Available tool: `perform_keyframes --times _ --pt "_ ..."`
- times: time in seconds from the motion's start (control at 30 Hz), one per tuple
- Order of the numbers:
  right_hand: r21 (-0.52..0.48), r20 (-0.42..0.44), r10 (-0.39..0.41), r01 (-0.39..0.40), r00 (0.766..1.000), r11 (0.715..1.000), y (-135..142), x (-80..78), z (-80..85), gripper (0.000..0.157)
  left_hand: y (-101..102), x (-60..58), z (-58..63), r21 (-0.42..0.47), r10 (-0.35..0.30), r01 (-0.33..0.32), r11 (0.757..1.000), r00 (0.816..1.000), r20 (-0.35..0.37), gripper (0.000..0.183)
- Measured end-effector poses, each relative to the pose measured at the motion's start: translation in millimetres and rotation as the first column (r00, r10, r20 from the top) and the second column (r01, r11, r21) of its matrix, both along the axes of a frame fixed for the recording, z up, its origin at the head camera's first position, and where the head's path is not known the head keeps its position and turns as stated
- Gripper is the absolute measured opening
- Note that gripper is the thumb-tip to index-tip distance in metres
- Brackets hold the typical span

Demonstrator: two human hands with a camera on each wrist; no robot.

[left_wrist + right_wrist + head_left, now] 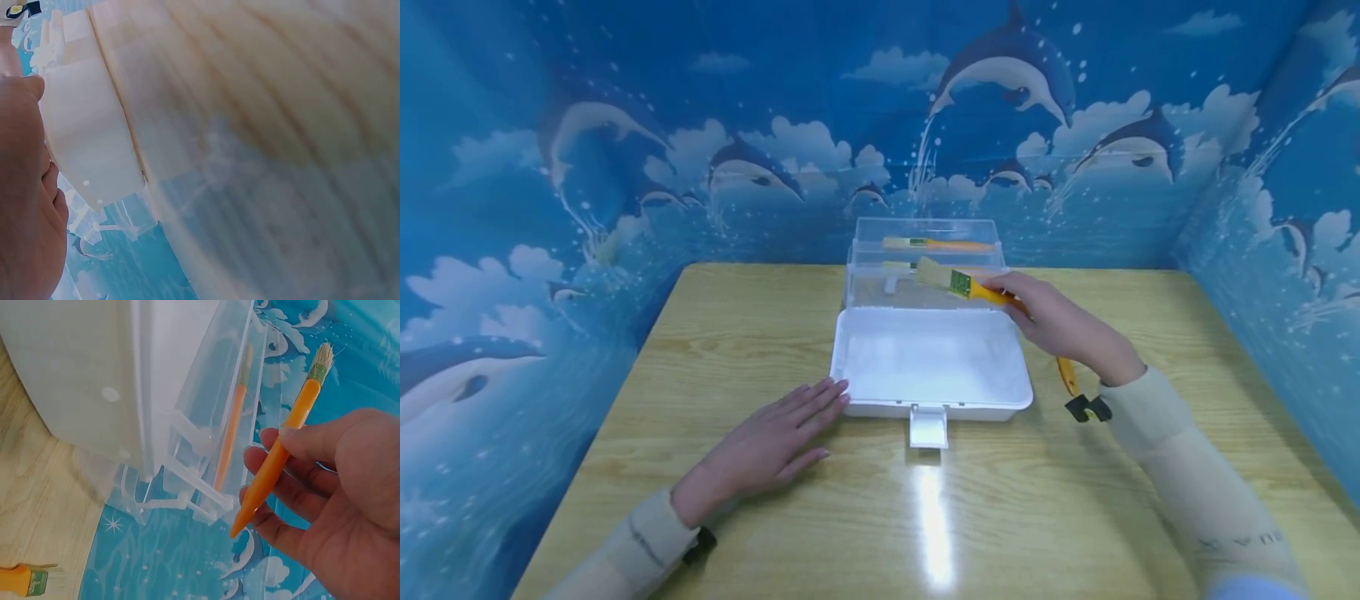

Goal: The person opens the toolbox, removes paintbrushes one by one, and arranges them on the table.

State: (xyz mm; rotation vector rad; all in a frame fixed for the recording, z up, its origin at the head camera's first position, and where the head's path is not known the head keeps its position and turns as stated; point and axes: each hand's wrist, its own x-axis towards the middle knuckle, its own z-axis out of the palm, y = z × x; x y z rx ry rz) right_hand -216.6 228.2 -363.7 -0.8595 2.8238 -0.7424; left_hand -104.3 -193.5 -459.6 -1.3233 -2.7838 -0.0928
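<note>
My right hand (1060, 321) pinches a paintbrush (289, 440) with an orange handle, a green ferrule and pale bristles. The brush is held above the clear trays (861, 287) at the back of an open white plastic box (932, 358). In the head view two more orange-handled brushes show at these trays, the upper brush (955, 245) lying lengthwise. The right wrist view also shows a brush (231, 434) there. My left hand (767, 437) lies with fingers extended, its fingertips at the box's front left corner; in the left wrist view it is beside the white wall (90, 119).
Another orange-handled brush (1066, 377) lies on the wooden table (737, 333) right of the box, partly hidden by my right arm. A white latch (928, 427) hangs at the box's front. Dolphin-printed sheets (790, 100) stand behind the table and at both sides.
</note>
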Motion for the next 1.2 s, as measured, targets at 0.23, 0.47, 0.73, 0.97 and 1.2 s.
perform_keyframes --times 0.23,0.47,0.73,0.97,1.2 --pt "-0.007 0.004 -0.058 0.058 0.998 0.998 9.6 5.2 -0.2 0.047 -2.0 -0.9 0.3 0.012 -0.024 0.025 1.000 1.000 -0.020 0.072" --pt "-0.030 -0.026 -0.058 0.057 0.998 0.998 19.0 12.6 -0.4 0.045 -3.4 -1.9 0.5 0.021 -0.037 0.038 0.999 0.998 -0.049 0.069" --pt "-0.069 -0.074 -0.105 0.100 0.992 0.993 33.9 17.3 -6.3 0.043 -2.6 -2.1 -0.6 0.029 -0.047 0.048 0.998 0.998 -0.046 0.069" --pt "-0.066 -0.102 -0.130 0.124 0.986 0.990 46.5 20.7 -14.3 0.043 -1.1 -1.6 1.7 0.003 -0.028 0.028 1.000 1.000 -0.003 0.069" --pt "-0.071 -0.103 -0.161 0.154 0.982 0.986 58.8 26.7 -23.8 0.044 -0.6 -1.9 2.9 0.011 -0.037 0.037 0.999 0.999 -0.014 0.069"
